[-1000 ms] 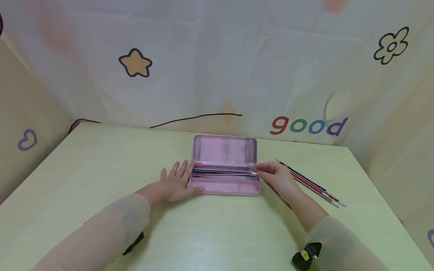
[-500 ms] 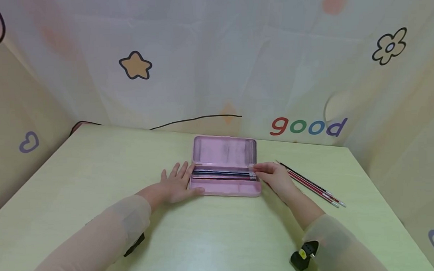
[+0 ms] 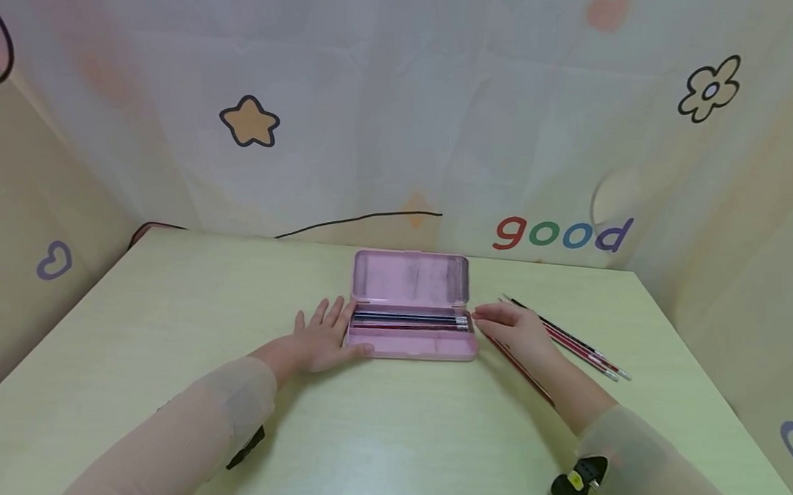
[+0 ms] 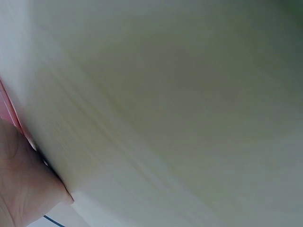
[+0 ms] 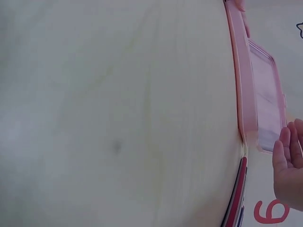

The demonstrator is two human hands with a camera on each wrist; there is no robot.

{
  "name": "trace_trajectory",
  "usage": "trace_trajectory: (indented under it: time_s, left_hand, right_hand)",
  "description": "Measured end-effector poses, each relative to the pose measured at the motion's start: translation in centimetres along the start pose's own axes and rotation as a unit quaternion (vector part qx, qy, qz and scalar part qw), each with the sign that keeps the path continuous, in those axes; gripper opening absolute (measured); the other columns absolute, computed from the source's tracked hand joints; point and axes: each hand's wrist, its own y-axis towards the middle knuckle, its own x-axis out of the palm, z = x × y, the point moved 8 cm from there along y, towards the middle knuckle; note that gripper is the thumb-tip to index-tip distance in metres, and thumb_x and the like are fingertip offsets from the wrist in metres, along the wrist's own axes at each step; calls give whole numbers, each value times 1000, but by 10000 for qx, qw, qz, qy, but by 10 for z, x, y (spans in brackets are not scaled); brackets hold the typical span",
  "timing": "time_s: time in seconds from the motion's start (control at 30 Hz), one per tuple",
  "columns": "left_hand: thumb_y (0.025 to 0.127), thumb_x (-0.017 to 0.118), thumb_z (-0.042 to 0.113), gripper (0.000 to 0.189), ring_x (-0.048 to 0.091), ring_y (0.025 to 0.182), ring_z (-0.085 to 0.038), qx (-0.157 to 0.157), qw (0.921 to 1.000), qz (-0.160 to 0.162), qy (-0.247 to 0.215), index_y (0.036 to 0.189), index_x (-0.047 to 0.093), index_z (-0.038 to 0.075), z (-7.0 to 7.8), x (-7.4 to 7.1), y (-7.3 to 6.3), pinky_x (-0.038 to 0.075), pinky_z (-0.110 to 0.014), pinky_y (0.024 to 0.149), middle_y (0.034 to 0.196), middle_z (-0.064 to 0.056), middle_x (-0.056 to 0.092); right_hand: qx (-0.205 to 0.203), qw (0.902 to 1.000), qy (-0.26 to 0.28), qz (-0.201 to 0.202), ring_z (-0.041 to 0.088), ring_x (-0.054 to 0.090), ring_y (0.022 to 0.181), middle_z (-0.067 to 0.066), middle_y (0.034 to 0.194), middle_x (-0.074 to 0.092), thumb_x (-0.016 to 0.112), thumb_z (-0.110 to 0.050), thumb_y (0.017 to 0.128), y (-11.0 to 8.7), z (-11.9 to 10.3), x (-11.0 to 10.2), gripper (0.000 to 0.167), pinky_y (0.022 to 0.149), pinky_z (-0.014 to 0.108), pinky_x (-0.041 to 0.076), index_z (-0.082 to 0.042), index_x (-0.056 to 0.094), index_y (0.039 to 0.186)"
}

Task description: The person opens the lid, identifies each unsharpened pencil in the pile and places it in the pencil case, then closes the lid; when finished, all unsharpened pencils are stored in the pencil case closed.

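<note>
Open pencil case with pencils inside, others lying outside it

In front of you, the pink pencil case [image 3: 395, 342] lies on the counter [image 3: 390, 437], its lid [image 3: 407, 279] up. A row of dark and red pencils [image 3: 408, 320] lies in its rear compartment. Your left hand [image 3: 324, 345] rests against the left end, fingers spread, gripping nothing. Your right hand [image 3: 521, 339] is just beside the right end, fingers loosely bent, nothing seen in their hold. A red pencil [image 3: 527, 375] shows along that hand's lower edge; whether they touch is unclear. Farther right lies a loose bundle of pencils [image 3: 580, 349].

The work looks partway along: one row is inside, other pencils are outside, and the lid is open. Only the head view shows the case's contents. The right wrist view adds its outer wall and a plainer look at your right fingers; the left wrist view is mostly counter.
</note>
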Motion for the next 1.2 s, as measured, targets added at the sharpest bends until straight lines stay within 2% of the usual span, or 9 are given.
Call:
trace_trajectory:
  time_s: [0.1,0.37,0.57,0.77,1.0,1.13,1.2]
  left_hand:
    - [74,18,86,105,-14,139,-33,-33,10000,-18,-4,149,-13,18,0,0,1,-5,-63,104,155,-9,-10]
    - [73,18,87,106,-15,139,-33,-87,9999,-67,-13,148,-14,19,-2,2,2,-5,-63,103,155,-9,-11]
    - [74,20,86,106,-13,139,-34,-44,10000,-26,-12,149,-11,17,0,-2,1,-4,-64,103,155,-10,-9]
    - [75,20,86,105,-14,139,-33,-52,10000,-73,11,149,-12,18,1,0,2,-4,-63,104,155,-9,-10]
    - [76,20,85,105,-13,139,-34,-12,10000,-11,-53,149,-11,17,4,-3,-1,-4,-64,103,155,-11,-9]
    - [77,22,84,104,-13,139,-34,-5,10000,32,-93,149,-10,16,5,-6,-3,-4,-64,103,155,-11,-7]
    - [79,23,82,103,-12,139,-35,20,9999,3,-129,149,-10,15,7,-7,-5,-4,-64,103,155,-12,-7]
  right_hand:
    - [33,9998,201,-26,19,52,117,8,122,61,64,-23,90,-7,3,-6,42,92,26,44,-5,57,127]
    - [164,9996,170,124,14,52,116,9,128,57,63,-35,89,-32,16,-34,52,90,20,42,-5,53,130]
    - [174,9994,119,288,2,54,105,13,129,55,61,-38,89,-53,26,-55,54,84,14,43,-3,53,129]
    - [208,9989,56,425,-6,53,100,2,122,60,61,-38,90,-72,38,-70,54,82,11,42,-1,52,129]
    - [114,9977,228,628,-6,58,94,-13,105,66,63,-29,90,-99,59,-85,49,78,13,45,4,54,124]
    - [363,9945,585,790,-6,59,92,-15,101,67,66,-24,88,-114,77,-92,43,78,13,46,3,58,120]
    - [497,9928,573,925,-8,58,90,-18,99,67,66,-22,88,-120,86,-96,41,76,12,47,3,59,119]
